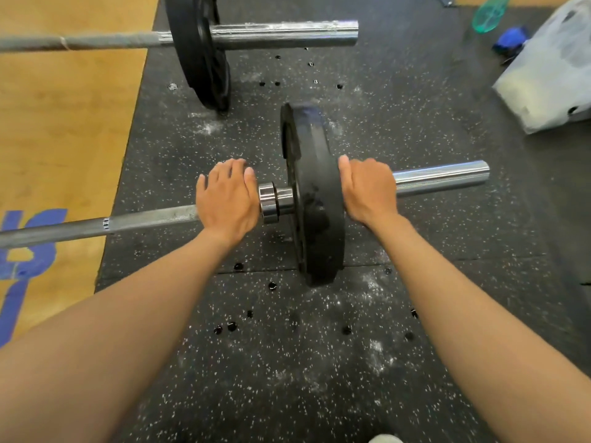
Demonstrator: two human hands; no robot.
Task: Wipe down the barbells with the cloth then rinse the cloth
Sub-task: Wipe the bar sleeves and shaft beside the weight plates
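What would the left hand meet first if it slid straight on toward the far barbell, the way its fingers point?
Probably only rubber floor; beyond the left hand, the far barbell's plate looks first, though depth is unclear.

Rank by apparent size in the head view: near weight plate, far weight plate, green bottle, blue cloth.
1-2. near weight plate and far weight plate: alike, the far one cropped; unranked.
3. green bottle, partly cut off.
4. blue cloth.
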